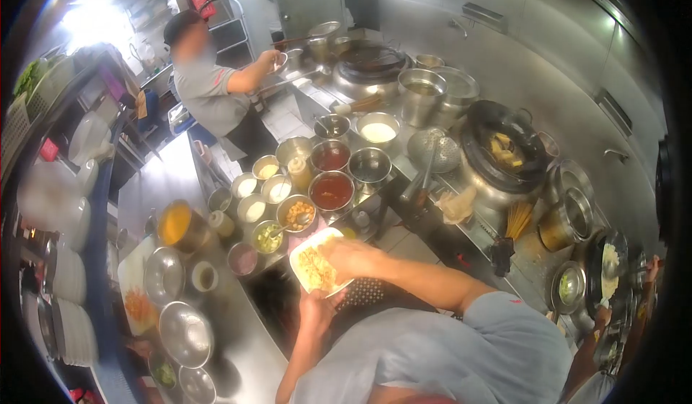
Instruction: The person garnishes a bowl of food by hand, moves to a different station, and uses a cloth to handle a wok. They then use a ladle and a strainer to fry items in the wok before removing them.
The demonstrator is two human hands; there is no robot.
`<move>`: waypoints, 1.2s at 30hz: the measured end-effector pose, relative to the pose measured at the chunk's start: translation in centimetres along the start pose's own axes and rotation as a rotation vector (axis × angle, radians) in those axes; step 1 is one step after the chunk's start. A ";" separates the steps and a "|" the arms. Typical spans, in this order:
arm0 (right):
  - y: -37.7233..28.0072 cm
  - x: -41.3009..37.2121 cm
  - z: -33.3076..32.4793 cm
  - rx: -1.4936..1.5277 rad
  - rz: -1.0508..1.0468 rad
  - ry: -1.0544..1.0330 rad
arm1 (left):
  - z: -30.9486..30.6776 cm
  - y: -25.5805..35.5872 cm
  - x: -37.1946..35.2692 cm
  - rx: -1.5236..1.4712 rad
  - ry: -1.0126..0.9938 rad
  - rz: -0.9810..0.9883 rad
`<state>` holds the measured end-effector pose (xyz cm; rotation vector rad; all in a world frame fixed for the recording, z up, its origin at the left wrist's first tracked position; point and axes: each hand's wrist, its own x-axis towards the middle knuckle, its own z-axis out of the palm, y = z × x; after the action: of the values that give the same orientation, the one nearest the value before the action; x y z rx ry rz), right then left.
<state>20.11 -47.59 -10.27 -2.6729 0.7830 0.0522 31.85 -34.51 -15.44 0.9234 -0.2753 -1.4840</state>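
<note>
A white rectangular container [295,264] holds pale yellow shredded food [314,268]. My left hand [318,310] grips its lower edge from below, its fingers partly hidden under the container. Over the upper right part of the container lies my right hand [351,258], with its fingertips down at the food; whether they pinch any of it is hidden. Just beyond the container stand a metal pot of orange-brown cubes [291,211] with a ladle and a pot of chopped green vegetable [267,240].
Pots of red sauce [331,190] and white contents [378,130] stand ahead. A wok [504,147] with yellow food sits on the right stove. Metal bowls [186,333] line the left counter. A co-worker [209,83] stands at the back left; another person's hands show far right.
</note>
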 end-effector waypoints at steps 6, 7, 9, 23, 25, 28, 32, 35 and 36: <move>0.7 2.4 1.7 -0.004 -0.109 0.097 | 0.6 0.0 0.0 0.069 0.067 0.041; 0.2 2.4 1.2 -0.003 -0.107 0.093 | 0.4 0.1 -0.2 0.067 0.073 0.042; -0.7 2.4 -0.4 0.034 -0.110 0.009 | 0.2 0.1 -0.7 0.073 0.069 0.045; -3.1 4.4 0.3 -0.013 -0.077 -0.155 | 1.1 1.9 -4.3 -0.062 0.218 0.211; -2.9 5.1 -0.5 0.046 -0.119 -0.205 | 0.5 2.0 -4.4 -0.050 0.228 0.175; -3.6 4.4 -2.6 0.130 -0.234 -0.172 | 0.2 1.9 -4.8 -0.095 0.290 0.128; -4.1 4.1 -1.2 -0.020 -0.299 -0.139 | 0.7 3.1 -5.6 -0.126 0.259 0.196; -3.8 4.8 -0.4 -0.032 -0.239 -0.180 | 1.1 3.9 -6.3 -0.073 0.250 0.159; -3.5 4.8 -0.2 0.008 -0.244 -0.205 | 0.8 3.6 -6.4 -0.069 0.254 0.165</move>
<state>25.96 -47.41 -9.56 -2.6802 0.3907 0.2566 33.11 -29.54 -10.10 0.9975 -0.1102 -1.2038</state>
